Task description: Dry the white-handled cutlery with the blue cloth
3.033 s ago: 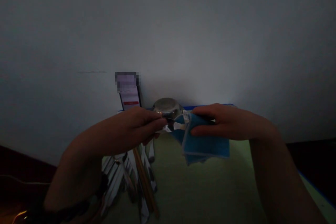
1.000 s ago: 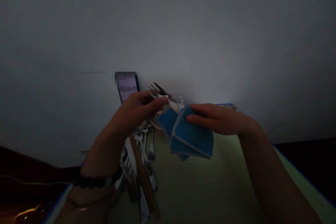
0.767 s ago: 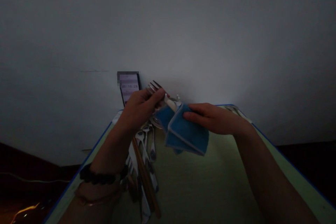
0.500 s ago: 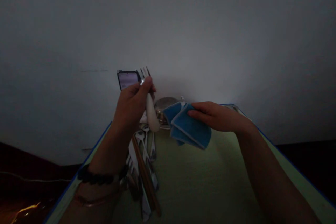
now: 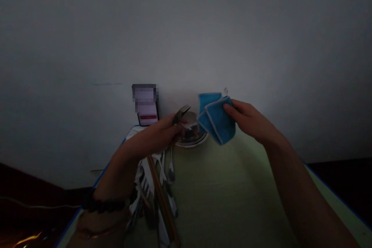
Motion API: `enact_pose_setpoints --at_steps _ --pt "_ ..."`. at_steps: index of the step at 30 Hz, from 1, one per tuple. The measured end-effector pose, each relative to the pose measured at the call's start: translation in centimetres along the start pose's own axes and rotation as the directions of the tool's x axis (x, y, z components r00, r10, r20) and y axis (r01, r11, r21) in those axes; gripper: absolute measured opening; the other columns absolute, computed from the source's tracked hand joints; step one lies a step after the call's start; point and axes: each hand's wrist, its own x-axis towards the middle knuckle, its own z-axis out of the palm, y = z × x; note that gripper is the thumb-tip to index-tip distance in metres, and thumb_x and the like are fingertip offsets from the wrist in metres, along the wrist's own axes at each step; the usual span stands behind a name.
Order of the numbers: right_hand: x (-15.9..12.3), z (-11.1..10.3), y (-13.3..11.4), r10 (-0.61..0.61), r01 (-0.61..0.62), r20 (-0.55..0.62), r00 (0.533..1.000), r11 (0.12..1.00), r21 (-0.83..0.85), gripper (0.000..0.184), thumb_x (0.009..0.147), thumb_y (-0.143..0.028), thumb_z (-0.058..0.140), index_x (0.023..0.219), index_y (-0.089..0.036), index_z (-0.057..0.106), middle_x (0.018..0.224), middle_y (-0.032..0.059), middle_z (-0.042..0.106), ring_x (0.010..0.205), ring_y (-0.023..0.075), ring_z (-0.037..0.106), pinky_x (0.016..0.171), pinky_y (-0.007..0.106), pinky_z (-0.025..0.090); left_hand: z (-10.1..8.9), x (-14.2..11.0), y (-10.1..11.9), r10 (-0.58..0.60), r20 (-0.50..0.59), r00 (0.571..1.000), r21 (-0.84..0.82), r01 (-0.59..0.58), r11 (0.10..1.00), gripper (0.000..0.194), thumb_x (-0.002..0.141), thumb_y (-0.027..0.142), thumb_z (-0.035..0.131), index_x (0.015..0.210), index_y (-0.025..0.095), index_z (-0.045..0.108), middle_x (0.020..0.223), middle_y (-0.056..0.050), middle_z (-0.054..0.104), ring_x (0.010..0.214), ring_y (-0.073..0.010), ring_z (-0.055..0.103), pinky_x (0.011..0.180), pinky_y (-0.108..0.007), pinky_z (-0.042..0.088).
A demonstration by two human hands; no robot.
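Note:
My left hand (image 5: 158,133) is closed on a fork (image 5: 181,113), whose tines stick out past my fingertips toward the right. The fork's handle is hidden in my palm. My right hand (image 5: 251,122) pinches a folded blue cloth (image 5: 216,118) and holds it up above the pale green table (image 5: 226,197). The cloth hangs a short gap to the right of the fork and does not touch it. A dark bead bracelet (image 5: 106,204) sits on my left wrist.
A pile of spoons, forks and wooden chopsticks (image 5: 158,192) lies on the table's left side. A small metal bowl on a plate (image 5: 192,137) stands by the wall, with a lit phone (image 5: 147,105) leaning beside it. The scene is dim.
The fork's handle was inside the cloth; my left hand drew the fork out, raised it upright, then lowered it with tines pointing right. My right hand lifted the cloth higher.

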Motion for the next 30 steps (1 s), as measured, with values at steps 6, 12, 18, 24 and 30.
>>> enact_pose_setpoints --at_steps 6,12,18,24,30 --pt "0.1 0.2 0.4 0.024 0.003 -0.111 0.994 0.970 0.243 0.032 0.086 -0.049 0.043 0.083 -0.019 0.054 0.071 -0.0013 0.045 0.065 0.0128 0.042 0.061 0.027 0.038 -0.1 -0.5 0.8 -0.075 0.193 0.978 0.170 0.042 0.984 0.035 0.086 0.042 0.041 0.077 0.016 0.062 0.061 -0.001 0.061 0.044 -0.0119 0.052 0.042 -0.021 0.040" --pt "0.1 0.0 0.0 0.014 -0.004 -0.027 1.000 0.946 0.325 0.030 0.086 -0.045 0.045 0.092 -0.019 0.058 0.080 0.0006 0.053 0.074 0.0144 0.048 0.070 0.029 0.041 -1.0 -0.1 -0.5 -0.042 0.090 0.995 0.334 0.010 0.943 0.041 0.086 0.046 0.039 0.065 0.017 0.058 0.052 0.002 0.049 0.044 -0.0110 0.044 0.041 -0.020 0.034" --pt "0.0 -0.4 -0.3 0.033 -0.043 0.081 0.996 0.991 0.126 0.029 0.087 -0.043 0.043 0.082 -0.017 0.055 0.074 -0.0002 0.051 0.066 0.0128 0.045 0.063 0.027 0.039 -2.4 -1.3 -0.4 -0.008 0.175 0.985 0.372 -0.059 0.926 0.031 0.085 0.041 0.045 0.076 0.017 0.064 0.065 -0.001 0.060 0.053 -0.0123 0.053 0.048 -0.019 0.041" --pt "0.1 0.1 -1.7 -0.003 0.009 0.339 0.941 1.000 -0.014 0.030 0.090 -0.041 0.038 0.081 -0.017 0.054 0.070 -0.0010 0.049 0.062 0.0115 0.044 0.057 0.024 0.037 -2.2 -1.7 1.2 0.028 0.262 0.965 0.460 -0.151 0.875 0.032 0.087 0.041 0.044 0.086 0.021 0.069 0.065 0.000 0.064 0.054 -0.0129 0.057 0.051 -0.019 0.040" --pt "0.1 0.9 -3.4 -0.044 0.164 0.574 0.818 0.973 -0.160 0.028 0.091 -0.033 0.040 0.092 -0.015 0.060 0.073 0.0006 0.057 0.063 0.0112 0.051 0.057 0.023 0.037 -1.0 -1.8 3.7 0.014 0.232 0.973 0.513 -0.134 0.848 0.032 0.084 0.046 0.047 0.083 0.022 0.068 0.065 0.002 0.064 0.058 -0.0135 0.059 0.051 -0.020 0.039"
